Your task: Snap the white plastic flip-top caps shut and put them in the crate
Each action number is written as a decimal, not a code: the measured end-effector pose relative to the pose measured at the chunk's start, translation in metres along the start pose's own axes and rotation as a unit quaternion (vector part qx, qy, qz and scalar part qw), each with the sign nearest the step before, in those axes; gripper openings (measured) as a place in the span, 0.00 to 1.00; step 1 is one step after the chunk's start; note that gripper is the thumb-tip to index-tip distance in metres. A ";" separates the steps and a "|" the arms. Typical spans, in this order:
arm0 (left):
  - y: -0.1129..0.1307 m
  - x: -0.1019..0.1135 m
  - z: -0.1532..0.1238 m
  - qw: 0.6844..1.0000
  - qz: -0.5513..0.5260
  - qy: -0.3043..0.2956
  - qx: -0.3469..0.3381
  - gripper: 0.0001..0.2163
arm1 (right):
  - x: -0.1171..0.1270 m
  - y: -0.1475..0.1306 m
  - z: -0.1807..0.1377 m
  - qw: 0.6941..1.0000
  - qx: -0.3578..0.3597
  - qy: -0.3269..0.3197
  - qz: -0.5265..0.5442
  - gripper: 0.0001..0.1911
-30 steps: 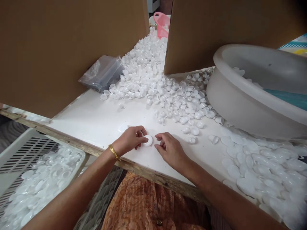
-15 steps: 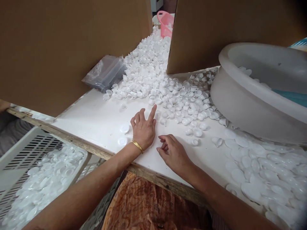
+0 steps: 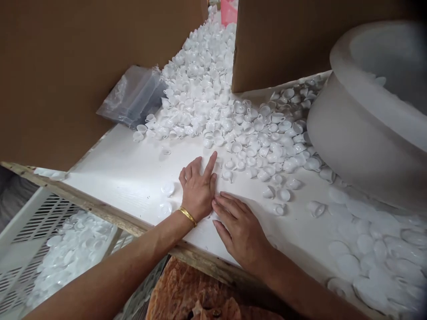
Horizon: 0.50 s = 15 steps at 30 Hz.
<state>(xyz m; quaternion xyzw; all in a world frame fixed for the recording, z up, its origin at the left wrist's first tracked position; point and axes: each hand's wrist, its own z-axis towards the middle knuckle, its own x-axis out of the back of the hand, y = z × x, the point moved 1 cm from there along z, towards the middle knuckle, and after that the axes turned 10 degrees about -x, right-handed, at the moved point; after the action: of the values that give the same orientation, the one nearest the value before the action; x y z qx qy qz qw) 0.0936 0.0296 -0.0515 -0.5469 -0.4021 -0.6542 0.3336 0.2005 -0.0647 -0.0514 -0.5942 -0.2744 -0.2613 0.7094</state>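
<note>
Palm down on the white tabletop [image 3: 110,169], my left hand [image 3: 199,191] has its fingers spread and holds nothing that I can see. A gold bracelet [image 3: 188,216] circles its wrist. My right hand [image 3: 240,229] lies beside it with fingers stretched out, the tips at the left hand's thumb side; anything under the palms is hidden. Ahead of both hands spreads a heap of small white toy teacups [image 3: 203,95]. A few stray cups, such as one teacup [image 3: 279,209], lie right of my hands. Two small white pieces, including a round one [image 3: 167,189], sit left of my left hand.
Cardboard panels [image 3: 100,44] stand at left and back right. A large pale tub [image 3: 353,146] occupies the right, with flat white pieces [image 3: 373,249] before it. A clear plastic bag [image 3: 133,95] rests by the heap. Below the wooden edge is a crate [image 3: 30,222] of white pieces.
My right hand has moved up against my left hand, and its curled fingers have straightened. My left hand stays in about the same place. The view has tilted down a little.
</note>
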 end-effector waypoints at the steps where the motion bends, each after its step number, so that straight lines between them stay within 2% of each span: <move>1: 0.000 0.000 0.001 1.000 -0.005 0.013 0.006 0.23 | 0.001 0.000 0.001 1.000 -0.001 -0.003 -0.005 0.19; 5: 0.003 0.001 0.007 0.998 -0.018 0.060 0.025 0.23 | 0.004 0.003 0.003 1.000 0.003 0.007 -0.018 0.20; 8: 0.006 0.002 0.005 0.996 -0.048 0.057 0.038 0.22 | 0.005 0.005 0.001 1.000 0.001 0.023 0.011 0.20; 12: 0.002 0.003 -0.005 0.983 -0.154 0.079 0.066 0.23 | 0.000 0.001 -0.001 0.997 -0.034 0.008 0.067 0.17; 15: -0.008 0.009 -0.011 0.959 -0.247 0.121 0.063 0.23 | -0.006 -0.004 -0.003 0.998 -0.031 -0.008 0.055 0.11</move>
<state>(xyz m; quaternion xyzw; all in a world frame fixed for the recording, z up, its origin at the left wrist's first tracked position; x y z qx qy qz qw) 0.0805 0.0236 -0.0452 -0.3251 -0.5217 -0.7508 0.2418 0.1934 -0.0675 -0.0533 -0.6318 -0.2388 -0.2259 0.7020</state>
